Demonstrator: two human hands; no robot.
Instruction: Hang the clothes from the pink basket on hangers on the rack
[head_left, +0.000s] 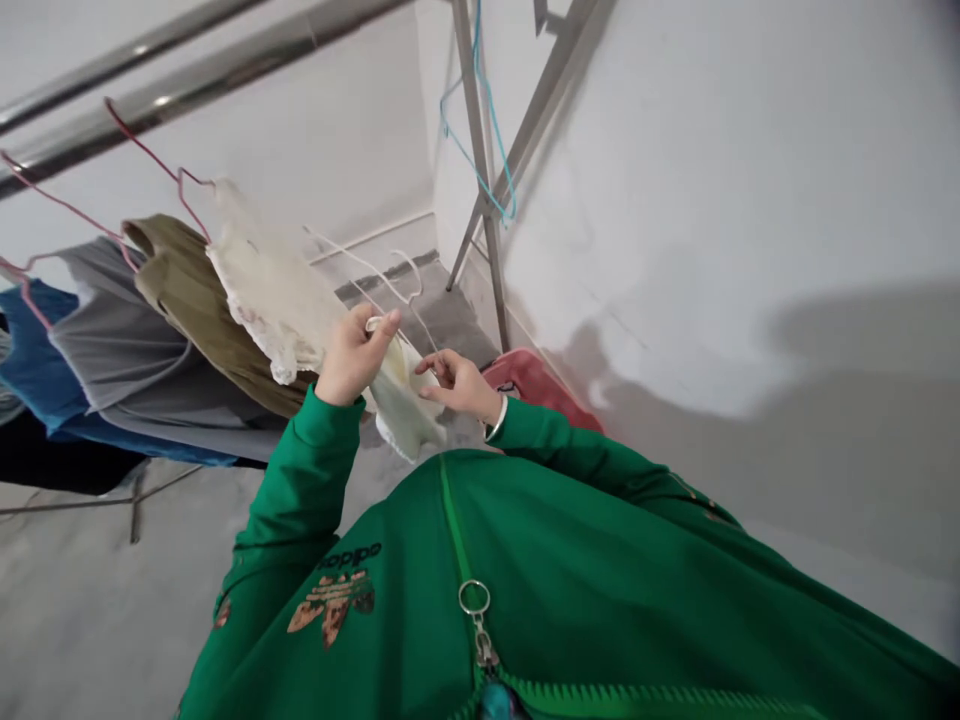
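My left hand (pixel 354 352) is closed on the top of a small cream garment (pixel 401 405), together with a white wire hanger (pixel 390 285) whose hook points up and away. My right hand (pixel 457 385) pinches the same cream garment at its right edge. Both arms wear green sleeves. The lower part of the garment hangs between my hands, just above my green jacket (pixel 570 590).
A steel drying rail (pixel 195 85) runs overhead at the left, carrying a cream lace piece (pixel 262 285), an olive garment (pixel 187 295), a grey one (pixel 127 350) and a blue one (pixel 34 370) on pink hangers. A red basket (pixel 536 385) sits by the white wall, behind my right arm. Blue hangers (pixel 491 130) hang on the rack's leg.
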